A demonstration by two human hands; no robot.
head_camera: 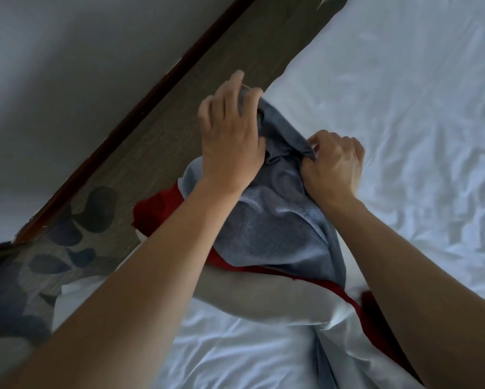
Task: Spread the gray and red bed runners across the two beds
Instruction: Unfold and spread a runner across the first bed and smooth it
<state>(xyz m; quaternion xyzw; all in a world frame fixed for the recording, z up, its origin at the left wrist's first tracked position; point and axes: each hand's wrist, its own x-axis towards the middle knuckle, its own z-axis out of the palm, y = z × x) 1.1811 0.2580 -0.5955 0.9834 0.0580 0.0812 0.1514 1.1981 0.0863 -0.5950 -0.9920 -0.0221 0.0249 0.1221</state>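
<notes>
Rumpled white bed (404, 108); patterned carpet (67, 220) beside bunched gray runner (269, 220).

No writing, label, brand or number can be read anywhere — not on cloth, bedding or floor.

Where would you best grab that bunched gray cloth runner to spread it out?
Probably along the gray cloth runner's top edge, from above, as the left hand and right hand hold it. That hem is lifted and free, while its lower part lies bunched over the red fabric on the white bed.
</notes>
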